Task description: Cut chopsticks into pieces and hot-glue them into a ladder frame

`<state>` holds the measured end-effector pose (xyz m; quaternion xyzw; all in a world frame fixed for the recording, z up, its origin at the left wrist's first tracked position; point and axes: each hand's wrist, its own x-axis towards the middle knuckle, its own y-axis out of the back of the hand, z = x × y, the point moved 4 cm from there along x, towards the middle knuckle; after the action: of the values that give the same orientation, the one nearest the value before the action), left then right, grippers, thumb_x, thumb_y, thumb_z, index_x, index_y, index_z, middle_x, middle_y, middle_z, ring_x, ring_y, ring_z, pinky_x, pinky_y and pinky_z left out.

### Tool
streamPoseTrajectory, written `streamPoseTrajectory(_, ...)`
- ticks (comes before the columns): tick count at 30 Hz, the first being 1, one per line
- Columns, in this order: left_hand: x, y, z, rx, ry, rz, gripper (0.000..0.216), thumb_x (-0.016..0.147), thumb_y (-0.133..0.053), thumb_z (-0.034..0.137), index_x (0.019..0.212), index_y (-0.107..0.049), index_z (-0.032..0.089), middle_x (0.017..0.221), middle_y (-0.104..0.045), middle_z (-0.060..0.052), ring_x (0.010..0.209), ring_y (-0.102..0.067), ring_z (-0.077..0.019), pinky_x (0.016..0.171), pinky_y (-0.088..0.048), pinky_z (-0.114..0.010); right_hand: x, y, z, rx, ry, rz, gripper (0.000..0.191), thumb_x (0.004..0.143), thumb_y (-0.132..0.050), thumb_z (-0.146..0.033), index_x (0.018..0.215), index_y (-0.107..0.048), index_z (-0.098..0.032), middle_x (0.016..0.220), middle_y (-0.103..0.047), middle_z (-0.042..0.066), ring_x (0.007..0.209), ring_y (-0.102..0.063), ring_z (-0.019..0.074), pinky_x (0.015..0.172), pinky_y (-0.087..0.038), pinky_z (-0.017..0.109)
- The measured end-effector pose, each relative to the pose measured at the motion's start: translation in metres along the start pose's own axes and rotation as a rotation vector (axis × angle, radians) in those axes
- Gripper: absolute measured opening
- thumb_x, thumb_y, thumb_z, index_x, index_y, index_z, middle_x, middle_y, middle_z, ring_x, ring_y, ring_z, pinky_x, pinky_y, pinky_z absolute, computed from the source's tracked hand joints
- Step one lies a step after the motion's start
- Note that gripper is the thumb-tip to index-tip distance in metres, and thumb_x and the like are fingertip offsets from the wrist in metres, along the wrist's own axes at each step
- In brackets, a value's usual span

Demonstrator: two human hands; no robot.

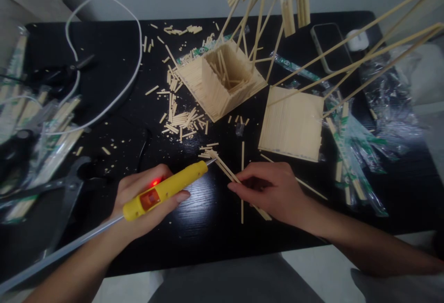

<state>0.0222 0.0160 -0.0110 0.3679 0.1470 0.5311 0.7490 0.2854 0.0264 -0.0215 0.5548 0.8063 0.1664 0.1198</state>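
Note:
My left hand is wrapped round a yellow hot glue gun. A long translucent glue stick runs out of its back, and a red light glows on the hand side. The metal nozzle meets the far end of some thin wooden sticks. Those sticks are pinched between the thumb and fingers of my right hand; their exact number is hard to tell. Another stick lies on the table, passing under the held ones. Whether glue is on the tip cannot be made out.
A square wooden-stick box with long upright sticks stands mid-table, cut bits left of it. Right are a stick panel with long slanting sticks, a phone and plastic wrappers. Left lie pliers and a white cable.

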Motion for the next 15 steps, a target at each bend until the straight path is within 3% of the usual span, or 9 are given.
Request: streamPoseTrajectory(15,0.0003,0.0029,-0.0008,0.035,-0.002,0.04,0.019,0.093,-0.072,0.035,0.085,-0.058,0.023,0.064,-0.059,0.006,0.047,-0.054,-0.0076,0.043,-0.042,-0.021,0.0008,-0.0001,-0.0002,0.004,0.059,0.027,0.01,0.086,-0.083,-0.02,0.078,-0.078,-0.017,0.064,-0.071,-0.003,0.05,-0.059,0.0049,0.047,-0.04,0.014)
